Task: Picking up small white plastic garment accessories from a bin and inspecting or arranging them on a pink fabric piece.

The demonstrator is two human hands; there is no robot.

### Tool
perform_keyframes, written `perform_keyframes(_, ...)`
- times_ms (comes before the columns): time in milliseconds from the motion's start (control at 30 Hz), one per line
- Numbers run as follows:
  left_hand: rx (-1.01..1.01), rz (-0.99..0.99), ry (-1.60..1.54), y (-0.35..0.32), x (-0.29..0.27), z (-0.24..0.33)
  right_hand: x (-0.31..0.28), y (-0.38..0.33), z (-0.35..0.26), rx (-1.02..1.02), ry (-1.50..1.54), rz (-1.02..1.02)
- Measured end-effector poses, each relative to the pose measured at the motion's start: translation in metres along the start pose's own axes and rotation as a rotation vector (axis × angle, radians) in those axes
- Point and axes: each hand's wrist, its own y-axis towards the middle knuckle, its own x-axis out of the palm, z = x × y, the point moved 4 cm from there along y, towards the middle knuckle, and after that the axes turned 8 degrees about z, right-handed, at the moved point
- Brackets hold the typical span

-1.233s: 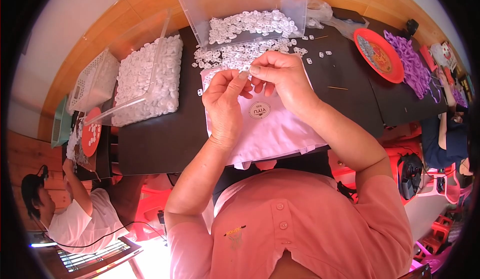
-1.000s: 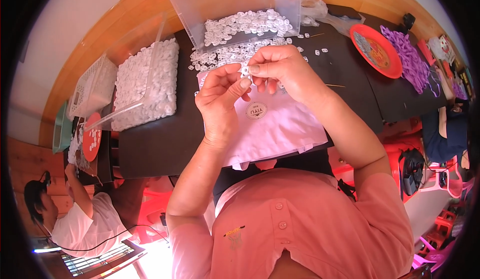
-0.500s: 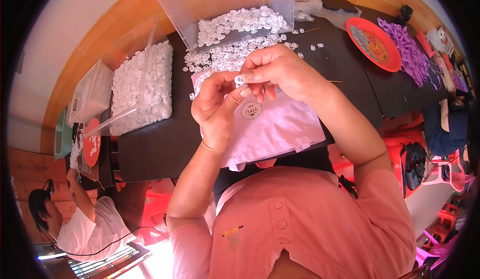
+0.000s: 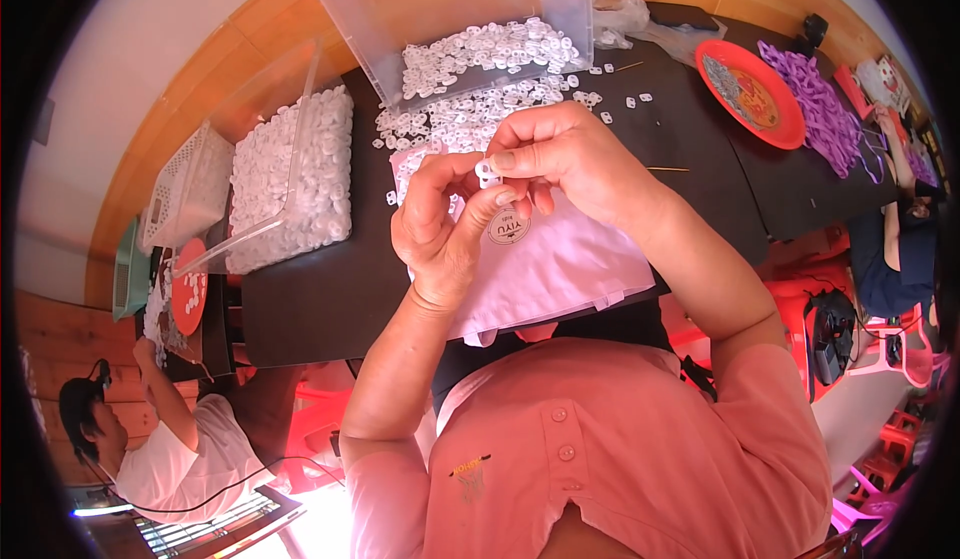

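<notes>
A small white plastic piece with two holes (image 4: pixel 487 171) is pinched between both hands, above a pink cloth bag (image 4: pixel 560 269). My left hand (image 4: pixel 440 224) grips it from the left, thumb against forefinger. From the right, my right hand (image 4: pixel 575 154) closes thumb and forefinger on its upper edge, the other fingers curled beneath. My fingertips cover part of the piece, so I cannot tell if anything else is held with it. Many loose pieces of the same kind (image 4: pixel 470 121) lie on the dark table just beyond my hands.
A clear bin (image 4: pixel 360 34) on its side spills white pieces at the back. Left stand a full clear box (image 4: pixel 290 184) and a white basket (image 4: pixel 190 184). A red plate (image 4: pixel 795 124) and purple straps (image 4: pixel 815 99) lie right. Co-workers sit at both sides.
The view has shifted slightly, moving the scene a little down and right in the picture. Both hands keep their pinch on the white piece, which shows a bit more.
</notes>
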Motion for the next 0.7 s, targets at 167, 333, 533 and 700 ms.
perform_keyframes(167,-0.011,-0.057,0.029,0.0021,0.0012,0.0023,0.0013,-0.0015,-0.0007,-0.023,0.009,0.000)
perform_keyframes(333,0.116,0.013,0.089,0.0011,0.0002,0.0034,0.0031,-0.0025,0.0005,-0.005,0.009,-0.012)
perform_keyframes(533,0.184,-0.008,0.140,0.0010,-0.0007,0.0054,0.0040,-0.0063,-0.0010,0.008,-0.012,-0.039)
perform_keyframes(700,0.109,-0.031,0.107,0.0000,0.0000,0.0073,0.0000,-0.0069,-0.0002,0.026,-0.070,-0.079)
